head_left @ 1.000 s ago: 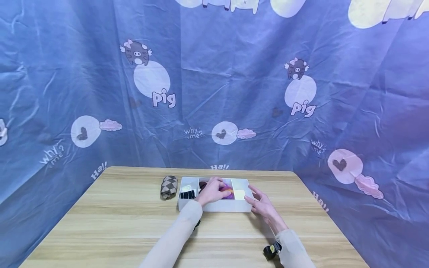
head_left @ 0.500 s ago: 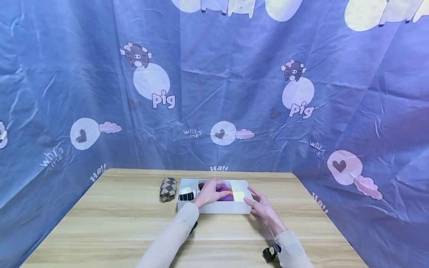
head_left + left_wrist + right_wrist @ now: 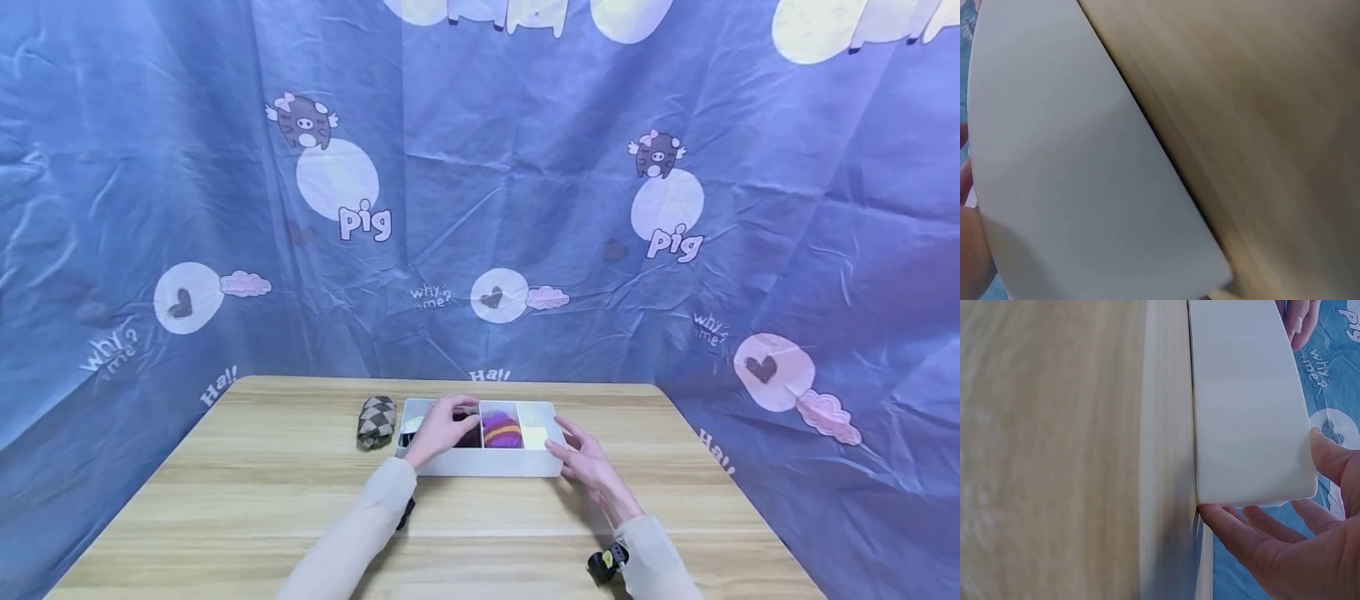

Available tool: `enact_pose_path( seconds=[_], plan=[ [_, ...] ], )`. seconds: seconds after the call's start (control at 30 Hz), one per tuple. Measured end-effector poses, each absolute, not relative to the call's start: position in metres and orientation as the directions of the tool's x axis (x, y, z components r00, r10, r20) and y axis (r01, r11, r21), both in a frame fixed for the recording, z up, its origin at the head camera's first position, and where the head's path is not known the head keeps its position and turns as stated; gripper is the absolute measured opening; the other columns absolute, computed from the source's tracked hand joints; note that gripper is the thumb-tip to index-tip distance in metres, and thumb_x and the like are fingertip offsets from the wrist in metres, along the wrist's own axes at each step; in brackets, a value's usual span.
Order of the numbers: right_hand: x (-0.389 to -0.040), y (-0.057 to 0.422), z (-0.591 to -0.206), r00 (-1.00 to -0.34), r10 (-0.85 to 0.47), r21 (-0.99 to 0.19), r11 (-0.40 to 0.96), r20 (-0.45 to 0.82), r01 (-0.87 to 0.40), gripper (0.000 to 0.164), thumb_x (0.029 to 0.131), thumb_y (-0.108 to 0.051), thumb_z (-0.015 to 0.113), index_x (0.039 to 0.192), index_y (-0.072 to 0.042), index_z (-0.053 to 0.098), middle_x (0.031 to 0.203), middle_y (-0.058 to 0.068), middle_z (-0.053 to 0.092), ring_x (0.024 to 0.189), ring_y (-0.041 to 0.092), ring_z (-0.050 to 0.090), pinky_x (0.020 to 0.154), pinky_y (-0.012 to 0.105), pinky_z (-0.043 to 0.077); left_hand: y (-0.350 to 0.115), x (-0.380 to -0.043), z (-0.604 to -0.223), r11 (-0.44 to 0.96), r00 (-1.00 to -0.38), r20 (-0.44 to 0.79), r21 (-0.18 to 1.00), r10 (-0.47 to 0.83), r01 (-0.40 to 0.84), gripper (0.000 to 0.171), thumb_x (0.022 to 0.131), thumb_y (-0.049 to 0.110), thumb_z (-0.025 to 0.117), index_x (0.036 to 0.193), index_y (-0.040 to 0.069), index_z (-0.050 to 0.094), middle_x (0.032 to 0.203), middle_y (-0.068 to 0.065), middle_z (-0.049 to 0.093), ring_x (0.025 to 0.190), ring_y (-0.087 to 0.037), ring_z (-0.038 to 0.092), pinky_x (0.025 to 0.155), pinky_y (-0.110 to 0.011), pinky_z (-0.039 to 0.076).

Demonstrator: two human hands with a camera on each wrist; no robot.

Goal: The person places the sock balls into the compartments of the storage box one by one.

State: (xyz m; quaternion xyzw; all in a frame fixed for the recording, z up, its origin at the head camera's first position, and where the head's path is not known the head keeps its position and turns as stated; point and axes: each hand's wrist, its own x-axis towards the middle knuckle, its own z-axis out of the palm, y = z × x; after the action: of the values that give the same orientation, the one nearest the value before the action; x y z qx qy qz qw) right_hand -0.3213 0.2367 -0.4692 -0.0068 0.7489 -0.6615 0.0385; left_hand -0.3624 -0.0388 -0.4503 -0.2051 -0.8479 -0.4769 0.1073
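A white divided box [image 3: 487, 464] sits on the wooden table. My left hand [image 3: 438, 431] reaches over its second compartment from the left, its fingers and thumb spread above a dark brown rolled cloth [image 3: 468, 433] and hiding part of it. A purple rolled cloth with a yellow-orange stripe [image 3: 501, 431] fills the compartment to the right. The leftmost compartment, with something black and white in it, is mostly behind my left hand. At the box's right end, my right hand [image 3: 588, 460] holds the corner. In the right wrist view its thumb touches the rim and its fingers [image 3: 1235, 534] touch the end wall.
A brown-and-beige checked cloth roll [image 3: 377, 422] lies on the table just left of the box. The box's rightmost compartment [image 3: 536, 412] shows bare white walls. Behind the wooden table [image 3: 300, 500] hangs a blue printed curtain [image 3: 450, 208].
My left hand has shifted left from the purple roll to above the dark brown one, uncovering the purple roll and covering much of the leftmost compartment. My right hand stays at the box's corner.
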Motion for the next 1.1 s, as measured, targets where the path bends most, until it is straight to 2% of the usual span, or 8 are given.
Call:
enact_pose_path(
  seconds=[0.2,0.37,0.53,0.73,0.9,1.03,1.1],
  plan=[
    [-0.322,0.239,-0.467,-0.996,-0.075,-0.992,0.126,-0.041,0.031,0.067,0.095,-0.013,0.063,0.153,-0.007,0.029,0.151,0.033,0.030,0.111,0.027,0.062,0.093,0.044,0.054,-0.055,-0.364,-0.449,0.391,-0.888,0.431,0.799,0.160,0.458,0.028,0.091,0.014,0.067,0.118,0.005,0.069,0.116,-0.015,0.071,0.105,-0.031,0.068,0.093,-0.044,0.054],
    [-0.321,0.242,-0.466,-0.997,-0.048,-0.992,0.115,-0.052,0.046,0.065,0.096,-0.010,0.061,0.153,-0.007,0.030,0.151,0.033,0.031,0.106,0.026,0.063,0.090,0.043,0.056,-0.072,-0.366,-0.444,0.341,-0.888,0.451,0.824,0.088,0.452,0.027,0.089,0.010,0.068,0.114,0.001,0.070,0.112,-0.016,0.072,0.101,-0.031,0.069,0.090,-0.041,0.055],
    [-0.321,0.241,-0.467,-0.996,-0.070,-0.993,0.115,-0.049,0.040,0.066,0.096,-0.012,0.062,0.153,-0.006,0.029,0.150,0.035,0.031,0.104,0.025,0.064,0.090,0.042,0.056,-0.098,-0.364,-0.442,0.290,-0.907,0.421,0.869,-0.010,0.401,0.026,0.087,0.009,0.071,0.113,0.002,0.071,0.111,-0.015,0.072,0.101,-0.029,0.069,0.091,-0.037,0.055],
    [-0.321,0.239,-0.466,-0.997,-0.068,-0.993,0.116,-0.045,0.037,0.067,0.095,-0.012,0.062,0.153,-0.007,0.029,0.150,0.034,0.031,0.109,0.029,0.063,0.092,0.044,0.055,-0.127,-0.363,-0.442,0.307,-0.925,0.377,0.886,-0.040,0.348,0.031,0.086,0.011,0.074,0.115,0.005,0.070,0.114,-0.015,0.071,0.104,-0.029,0.066,0.091,-0.034,0.053],
    [-0.321,0.238,-0.467,-0.995,-0.083,-0.991,0.131,-0.045,0.034,0.067,0.095,-0.012,0.062,0.153,-0.007,0.028,0.151,0.034,0.029,0.116,0.032,0.060,0.095,0.047,0.053,-0.146,-0.363,-0.445,0.318,-0.933,0.353,0.894,-0.071,0.315,0.034,0.084,0.007,0.074,0.118,0.003,0.068,0.118,-0.018,0.069,0.108,-0.033,0.065,0.097,-0.042,0.051],
    [-0.322,0.237,-0.467,-0.996,-0.072,-0.991,0.130,-0.048,0.038,0.066,0.096,-0.011,0.062,0.153,-0.007,0.029,0.151,0.034,0.031,0.114,0.032,0.060,0.095,0.047,0.053,-0.158,-0.366,-0.448,0.333,-0.940,0.329,0.900,-0.091,0.283,0.038,0.084,0.006,0.074,0.121,0.003,0.066,0.123,-0.019,0.067,0.114,-0.035,0.062,0.102,-0.046,0.047],
    [-0.322,0.236,-0.467,-0.996,-0.071,-0.991,0.129,-0.046,0.037,0.065,0.096,-0.011,0.062,0.153,-0.007,0.030,0.151,0.034,0.030,0.113,0.031,0.061,0.094,0.047,0.053,-0.163,-0.368,-0.450,0.334,-0.950,0.299,0.907,-0.087,0.255,0.040,0.084,0.006,0.074,0.123,0.003,0.065,0.127,-0.018,0.065,0.114,-0.034,0.062,0.095,-0.045,0.052]
  ],
)
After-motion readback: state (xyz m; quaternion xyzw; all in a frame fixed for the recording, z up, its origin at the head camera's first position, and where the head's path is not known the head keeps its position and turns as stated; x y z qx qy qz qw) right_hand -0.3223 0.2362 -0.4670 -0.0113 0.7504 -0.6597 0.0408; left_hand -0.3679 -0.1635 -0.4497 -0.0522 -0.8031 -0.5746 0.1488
